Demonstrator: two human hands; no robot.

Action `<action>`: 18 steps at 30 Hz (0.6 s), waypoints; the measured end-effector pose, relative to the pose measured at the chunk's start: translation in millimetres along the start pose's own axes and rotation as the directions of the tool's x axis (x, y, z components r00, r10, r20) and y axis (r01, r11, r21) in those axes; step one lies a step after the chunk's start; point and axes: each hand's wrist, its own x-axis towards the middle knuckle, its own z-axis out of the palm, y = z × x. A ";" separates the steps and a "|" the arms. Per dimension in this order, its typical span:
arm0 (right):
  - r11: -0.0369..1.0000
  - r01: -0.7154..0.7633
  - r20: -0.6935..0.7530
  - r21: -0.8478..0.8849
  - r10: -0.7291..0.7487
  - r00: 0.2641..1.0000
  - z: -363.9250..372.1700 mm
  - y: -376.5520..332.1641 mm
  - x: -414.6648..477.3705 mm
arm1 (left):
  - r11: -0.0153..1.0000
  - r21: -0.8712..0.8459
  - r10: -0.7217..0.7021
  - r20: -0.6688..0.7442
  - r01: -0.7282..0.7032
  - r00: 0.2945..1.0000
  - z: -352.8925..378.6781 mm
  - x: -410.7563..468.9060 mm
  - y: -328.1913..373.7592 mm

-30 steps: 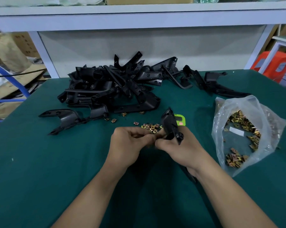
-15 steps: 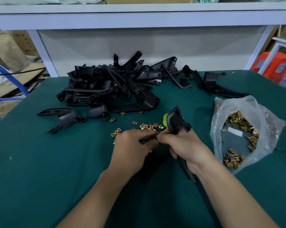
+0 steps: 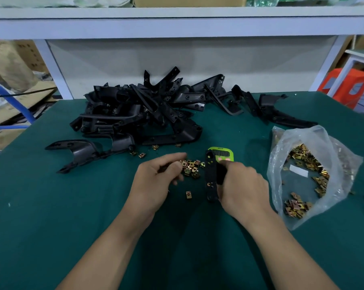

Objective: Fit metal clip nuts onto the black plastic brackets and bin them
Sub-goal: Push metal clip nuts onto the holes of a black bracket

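Hands meet over the green table (image 3: 51, 227), and we read places as on a clock face with twelve at the far edge. Our right hand (image 3: 243, 186) is clenched around a black plastic bracket (image 3: 211, 177), held roughly upright with its flat, holed face toward us. Our left hand (image 3: 156, 181) hovers at nine o'clock of that bracket, fingers curled and pinched together at the loose clip nuts (image 3: 190, 167); whether a nut sits between the fingertips we cannot tell. One single clip nut (image 3: 188, 194) lies apart at six o'clock of that small heap. A green timer (image 3: 221, 153) rests just behind the held bracket. At twelve o'clock lies the pile of brackets (image 3: 147, 114), untidy and overlapping. At three o'clock a clear plastic bag (image 3: 315, 170) lies open, with more brass-coloured nuts inside.
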 end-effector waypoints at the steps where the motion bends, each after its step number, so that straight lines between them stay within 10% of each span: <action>1: 1.000 0.002 -0.011 0.006 -0.002 1.000 0.1 1.0 0.8 | 1.000 -0.024 -0.006 -0.005 0.005 1.000 0.3 -0.4 1.3; 18: 0.992 0.129 -0.050 0.010 -0.129 0.990 9.1 -6.0 -3.6 | 0.991 -0.112 -0.076 -0.021 0.073 0.997 18.1 -9.0 10.4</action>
